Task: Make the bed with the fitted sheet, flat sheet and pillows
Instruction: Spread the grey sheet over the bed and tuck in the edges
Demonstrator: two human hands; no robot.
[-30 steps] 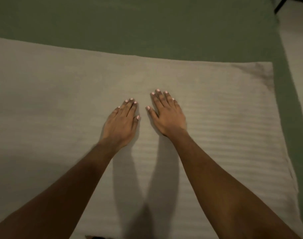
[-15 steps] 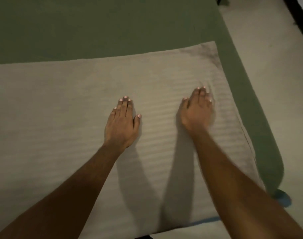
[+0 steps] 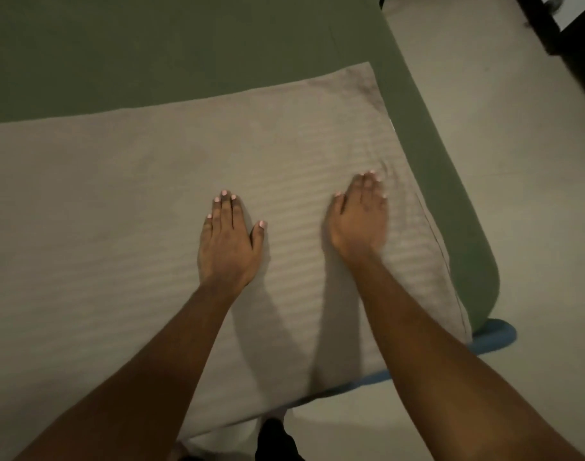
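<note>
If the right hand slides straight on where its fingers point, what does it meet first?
Probably the small creases in the beige sheet just ahead of the right hand, then the green sheet.

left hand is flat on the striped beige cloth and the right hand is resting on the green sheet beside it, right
Not quite. The head view shows the right hand lying flat on the striped beige cloth too, close to its right edge, not on the green sheet. The left hand is flat on the cloth, as you said.
</note>
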